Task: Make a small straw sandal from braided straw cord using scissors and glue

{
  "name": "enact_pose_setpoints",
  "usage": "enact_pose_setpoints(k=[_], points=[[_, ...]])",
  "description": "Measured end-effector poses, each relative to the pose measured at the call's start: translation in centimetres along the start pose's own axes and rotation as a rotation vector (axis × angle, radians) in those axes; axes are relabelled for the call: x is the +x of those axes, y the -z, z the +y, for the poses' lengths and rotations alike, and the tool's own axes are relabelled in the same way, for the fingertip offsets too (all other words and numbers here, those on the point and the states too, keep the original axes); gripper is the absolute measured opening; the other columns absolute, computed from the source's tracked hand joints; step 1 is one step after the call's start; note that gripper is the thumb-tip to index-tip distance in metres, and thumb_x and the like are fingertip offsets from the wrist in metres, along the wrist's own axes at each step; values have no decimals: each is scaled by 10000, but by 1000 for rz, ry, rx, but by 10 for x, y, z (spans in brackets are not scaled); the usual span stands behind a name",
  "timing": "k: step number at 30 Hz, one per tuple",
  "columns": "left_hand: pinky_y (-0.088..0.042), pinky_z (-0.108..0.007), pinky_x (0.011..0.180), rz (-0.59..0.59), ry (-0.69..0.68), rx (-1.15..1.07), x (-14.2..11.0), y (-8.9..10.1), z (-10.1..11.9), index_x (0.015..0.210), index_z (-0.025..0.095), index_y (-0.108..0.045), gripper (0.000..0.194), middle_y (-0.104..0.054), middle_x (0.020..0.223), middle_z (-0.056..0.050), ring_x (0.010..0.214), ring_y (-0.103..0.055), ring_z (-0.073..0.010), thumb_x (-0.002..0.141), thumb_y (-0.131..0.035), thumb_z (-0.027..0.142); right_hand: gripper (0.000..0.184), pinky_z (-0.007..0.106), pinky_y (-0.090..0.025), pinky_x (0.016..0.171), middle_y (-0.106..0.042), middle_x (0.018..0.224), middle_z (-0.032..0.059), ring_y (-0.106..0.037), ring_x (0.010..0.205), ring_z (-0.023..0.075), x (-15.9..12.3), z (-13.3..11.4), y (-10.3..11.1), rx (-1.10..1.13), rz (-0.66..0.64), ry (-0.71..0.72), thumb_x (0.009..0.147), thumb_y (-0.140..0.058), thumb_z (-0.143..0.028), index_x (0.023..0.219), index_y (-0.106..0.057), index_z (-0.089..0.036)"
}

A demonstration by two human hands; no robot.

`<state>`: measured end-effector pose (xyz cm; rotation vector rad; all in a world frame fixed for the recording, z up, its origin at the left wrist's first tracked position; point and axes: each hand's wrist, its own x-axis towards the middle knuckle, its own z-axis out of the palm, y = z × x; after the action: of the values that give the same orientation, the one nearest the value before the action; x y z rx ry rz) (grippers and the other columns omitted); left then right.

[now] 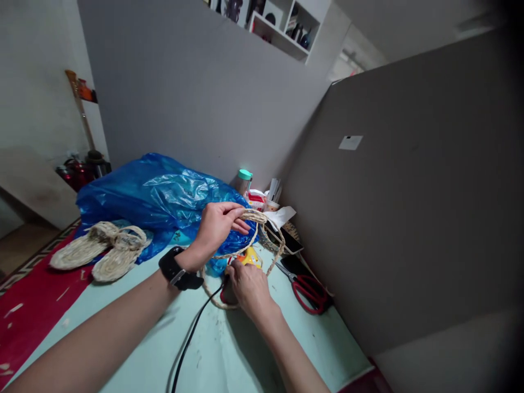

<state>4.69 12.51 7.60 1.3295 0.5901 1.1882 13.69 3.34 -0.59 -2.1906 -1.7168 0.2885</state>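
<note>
My left hand, with a black watch on the wrist, pinches the flat coiled end of a braided straw cord. The cord's loose length loops down to the right and around beneath both hands. Lower down, my right hand is closed around a yellow glue gun, whose black cable trails toward the front edge of the view. Its grip is mostly hidden by my fingers. To the left lies a pair of woven straw slippers, tilted partly against a blue plastic bag.
Red-handled scissors lie right of my right hand, beside a dark flat object. A jar with a green lid and small packets stand behind, against grey partitions. A pale green cover and red cloth lie on the table.
</note>
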Motion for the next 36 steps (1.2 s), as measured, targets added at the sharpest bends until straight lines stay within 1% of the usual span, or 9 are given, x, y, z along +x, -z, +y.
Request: enact_pose_setpoints(k=[2,7,13,16,20,23,28,32,36], points=[[-582,-284,499,14,-4,11,-1,3,-1,768,112,-698,110,-692,530,-34,475,-684,-190,784,-673,218,235,346,-534,739,-655,908,19,-638,783,149,2,2,0,103,3,-6,949,-569,-369,975,-631,-143],[-583,-293,534,31,-21,51,1,7,-7,822,118,-705,163,-717,597,-46,536,-703,-199,780,-687,274,358,276,-437,607,-564,620,-10,-547,617,150,-8,15,6,485,75,-21,958,-459,-397,717,-628,-192],[-560,-276,529,18,-28,179,12,10,-14,873,122,-718,167,-706,595,-30,526,-681,-176,825,-649,266,426,276,-470,540,-613,768,37,-593,633,175,-40,25,14,1002,64,-128,926,-410,-562,898,-613,-189],[-533,-264,530,16,-21,276,19,16,-17,905,134,-711,159,-670,593,9,498,-630,-136,866,-642,272,387,242,-451,558,-560,781,17,-544,645,140,-58,26,11,1225,118,-187,878,-528,-569,872,-622,-194],[-560,-308,639,18,32,346,28,22,-22,1015,134,-648,216,-681,884,-27,695,-649,-138,925,-599,324,335,190,-393,501,-499,745,-15,-462,597,98,-70,25,-3,1600,177,-307,747,-729,-527,828,-671,-207],[-568,-336,683,30,79,334,27,21,-24,1077,142,-627,251,-669,985,-52,784,-656,-165,933,-581,343,290,193,-412,504,-499,768,-18,-459,598,97,-67,20,-8,1636,254,-350,755,-726,-494,851,-659,-228],[-568,-332,672,-27,186,280,6,5,-31,1105,143,-616,265,-668,977,-52,766,-655,-160,942,-566,345,328,231,-457,517,-511,796,-11,-469,608,120,-50,28,3,1432,396,-364,744,-704,-512,881,-627,-224],[-569,-393,768,-112,308,271,-11,-8,-57,1163,152,-603,294,-651,1113,-81,905,-658,-202,932,-583,334,311,224,-463,550,-534,869,0,-471,679,133,-45,47,2,1337,470,-354,774,-679,-500,906,-625,-224],[-556,-434,825,-169,364,297,-14,-13,-93,1212,161,-584,328,-624,1199,-96,991,-643,-229,926,-594,321,341,251,-477,600,-561,914,24,-494,755,168,-46,61,-3,1230,507,-332,792,-647,-528,913,-623,-211]])
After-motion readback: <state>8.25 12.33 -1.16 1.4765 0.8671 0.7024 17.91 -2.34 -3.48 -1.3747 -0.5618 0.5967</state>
